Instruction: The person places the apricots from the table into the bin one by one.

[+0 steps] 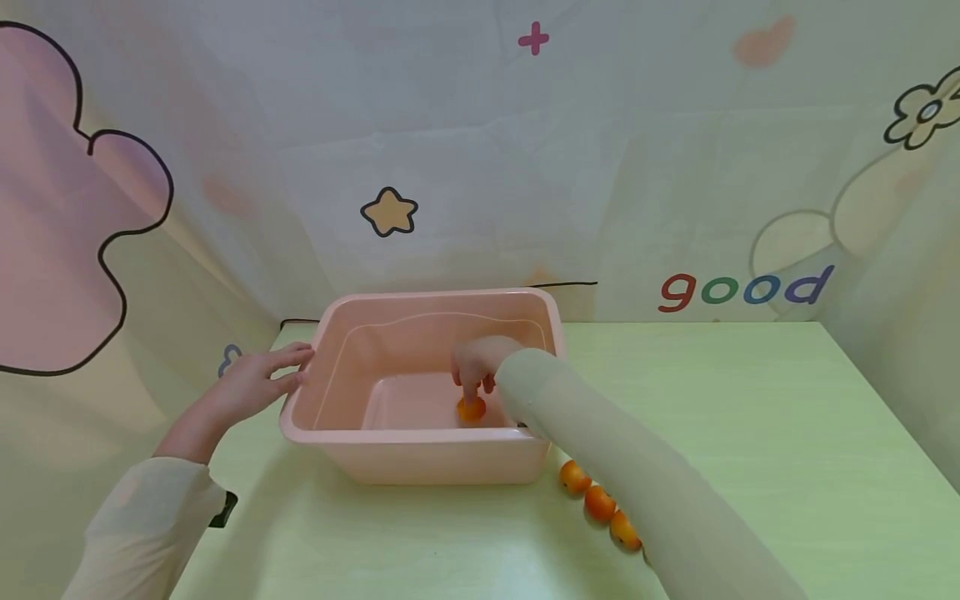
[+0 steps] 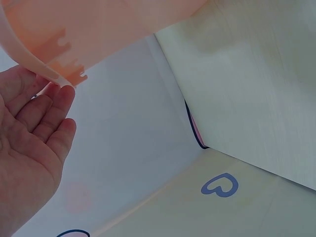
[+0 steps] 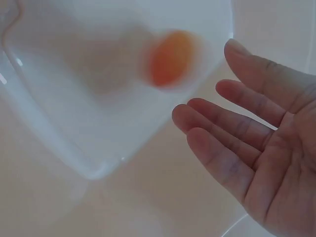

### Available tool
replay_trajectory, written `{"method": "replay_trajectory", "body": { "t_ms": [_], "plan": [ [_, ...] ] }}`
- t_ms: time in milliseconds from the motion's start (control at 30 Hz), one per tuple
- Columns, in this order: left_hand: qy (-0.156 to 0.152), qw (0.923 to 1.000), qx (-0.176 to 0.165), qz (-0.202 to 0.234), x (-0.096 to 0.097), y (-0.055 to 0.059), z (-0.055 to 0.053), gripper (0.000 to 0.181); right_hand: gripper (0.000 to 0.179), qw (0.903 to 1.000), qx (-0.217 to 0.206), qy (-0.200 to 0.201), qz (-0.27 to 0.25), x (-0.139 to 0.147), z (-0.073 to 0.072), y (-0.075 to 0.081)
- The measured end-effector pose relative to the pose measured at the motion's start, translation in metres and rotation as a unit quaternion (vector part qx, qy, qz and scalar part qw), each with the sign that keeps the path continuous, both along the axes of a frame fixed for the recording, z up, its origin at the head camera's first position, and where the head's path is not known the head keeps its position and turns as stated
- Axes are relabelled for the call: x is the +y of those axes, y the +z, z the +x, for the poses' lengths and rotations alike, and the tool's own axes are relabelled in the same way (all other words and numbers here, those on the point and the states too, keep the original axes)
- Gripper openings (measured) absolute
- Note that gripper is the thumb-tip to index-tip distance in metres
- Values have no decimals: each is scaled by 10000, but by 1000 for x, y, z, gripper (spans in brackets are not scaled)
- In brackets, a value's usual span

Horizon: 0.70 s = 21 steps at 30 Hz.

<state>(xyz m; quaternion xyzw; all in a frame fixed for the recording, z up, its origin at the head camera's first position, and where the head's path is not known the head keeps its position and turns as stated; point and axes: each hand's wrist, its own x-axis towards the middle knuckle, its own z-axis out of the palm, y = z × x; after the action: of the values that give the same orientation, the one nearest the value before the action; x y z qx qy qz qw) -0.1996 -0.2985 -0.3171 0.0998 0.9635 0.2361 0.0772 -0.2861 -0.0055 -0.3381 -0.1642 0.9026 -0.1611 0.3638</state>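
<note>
A pink plastic basin [image 1: 442,460] stands on the table. My right hand [image 1: 483,362] reaches down inside it, over a small round orange fruit [image 1: 471,410] near the basin's front wall. In the right wrist view the fingers [image 3: 222,163] are loosely extended and apart from the fruit [image 3: 173,59], which is blurred above the basin floor. At the basin's left end my left hand [image 1: 258,383] touches the rim. The left wrist view has its fingertips [image 2: 64,96] at the underside of that rim, palm showing.
Several more orange fruits [image 1: 599,504] lie in a slanting row on the pale green table [image 1: 712,400], right of the basin and partly hidden by my right sleeve [image 1: 637,467]. A printed cloth [image 1: 480,150] hangs behind the table and along its sides.
</note>
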Motion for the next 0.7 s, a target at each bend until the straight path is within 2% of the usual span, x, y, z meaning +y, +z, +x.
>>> {"method": "replay_trajectory", "body": {
  "t_ms": [100, 200, 333, 467, 600, 700],
  "plan": [
    [-2, 10000, 15, -14, 0, 0, 0, 53, 28, 9989, -133, -377, -227, 3, 2, 7],
    [15, 10000, -28, 28, -1, 0, -1, 53, 29, 9987, -98, -348, -357, 7, 4, 22],
    [14, 10000, -54, 34, 0, 0, -2, 53, 28, 9990, 377, 160, -180, 15, 3, 47],
    [-28, 10000, 20, -38, 0, 1, -2, 53, 30, 9930, 932, 721, 78, 26, 2, 69],
    [-77, 9999, 25, -76, 1, 2, -1, 54, 35, 9868, 1236, 1043, 95, 42, 4, 82],
    [-94, 9999, -12, -88, 2, 2, 0, 54, 36, 9825, 1444, 1166, 161, 56, 7, 86]
  ]
}}
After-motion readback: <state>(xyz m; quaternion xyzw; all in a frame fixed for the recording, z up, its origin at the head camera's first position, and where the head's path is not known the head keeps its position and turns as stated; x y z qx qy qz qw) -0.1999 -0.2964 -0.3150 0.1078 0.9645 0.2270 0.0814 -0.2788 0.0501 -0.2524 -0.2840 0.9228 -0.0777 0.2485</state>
